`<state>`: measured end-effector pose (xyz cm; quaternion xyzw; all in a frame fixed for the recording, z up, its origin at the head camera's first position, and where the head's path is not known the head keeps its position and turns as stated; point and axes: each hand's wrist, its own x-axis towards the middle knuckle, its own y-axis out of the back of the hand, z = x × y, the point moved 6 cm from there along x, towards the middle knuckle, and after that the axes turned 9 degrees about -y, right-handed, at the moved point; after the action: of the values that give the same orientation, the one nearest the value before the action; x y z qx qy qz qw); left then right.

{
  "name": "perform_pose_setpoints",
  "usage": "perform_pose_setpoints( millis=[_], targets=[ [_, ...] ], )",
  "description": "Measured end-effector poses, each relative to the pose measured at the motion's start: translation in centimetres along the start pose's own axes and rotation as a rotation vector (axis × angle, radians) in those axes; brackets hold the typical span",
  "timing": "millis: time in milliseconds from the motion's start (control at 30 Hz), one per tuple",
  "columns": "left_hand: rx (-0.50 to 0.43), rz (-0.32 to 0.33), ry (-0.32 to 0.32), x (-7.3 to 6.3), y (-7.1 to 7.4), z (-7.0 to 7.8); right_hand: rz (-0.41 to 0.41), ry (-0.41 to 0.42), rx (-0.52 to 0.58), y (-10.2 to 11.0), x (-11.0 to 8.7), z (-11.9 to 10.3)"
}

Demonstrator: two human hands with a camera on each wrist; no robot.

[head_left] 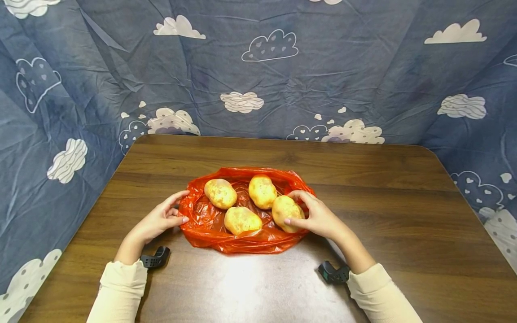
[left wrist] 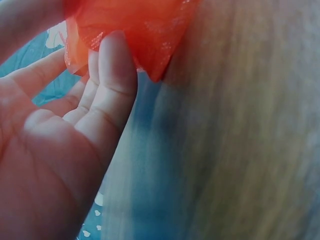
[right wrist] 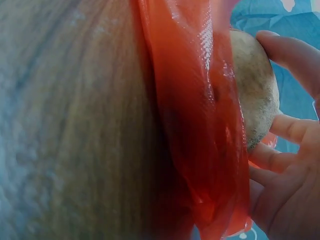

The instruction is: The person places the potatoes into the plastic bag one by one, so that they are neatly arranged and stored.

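A red plastic bag (head_left: 250, 247) lies spread wide on the table, its rim rolled around several potatoes. My right hand (head_left: 319, 217) grips the rightmost potato (head_left: 286, 213), with thumb on the near side and fingers on the far side. In the right wrist view, this potato (right wrist: 254, 85) shows above the bag's edge (right wrist: 200, 100). My left hand (head_left: 159, 220) holds the bag's left side between thumb and fingers; the left wrist view shows red plastic (left wrist: 135, 25) at the fingertips. Inside the bag are an upper-left potato (head_left: 220, 194), a near potato (head_left: 242, 220) and a far potato (head_left: 262, 192).
The brown wooden table (head_left: 383, 197) extends on all sides of the bag. Behind it hangs a blue cloth (head_left: 226, 67) with white clouds. Black wrist devices sit at the left cuff (head_left: 156, 258) and right cuff (head_left: 333, 272).
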<state>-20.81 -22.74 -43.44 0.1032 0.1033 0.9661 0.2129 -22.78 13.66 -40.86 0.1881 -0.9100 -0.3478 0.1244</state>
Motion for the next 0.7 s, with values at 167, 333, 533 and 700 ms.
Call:
perform_pose_setpoints(
  millis=[167, 333, 533, 700],
  targets=[
    [-0.001, -0.002, -0.005, -0.1, 0.0, 0.1, -0.02, -0.02, -0.033, -0.1, 0.0, -0.2],
    [-0.003, 0.0, 0.0, -0.1, 0.0, 0.1, -0.008, 0.008, -0.03, -0.1, 0.0, -0.4],
    [-0.005, 0.003, -0.001, -0.1, 0.0, 0.2, 0.019, 0.074, 0.027, 0.2, -0.1, -0.8],
    [0.02, -0.002, 0.002, -0.2, 0.0, 0.6, 0.065, 0.124, 0.058, 0.6, -0.3, -1.3]
  ],
)
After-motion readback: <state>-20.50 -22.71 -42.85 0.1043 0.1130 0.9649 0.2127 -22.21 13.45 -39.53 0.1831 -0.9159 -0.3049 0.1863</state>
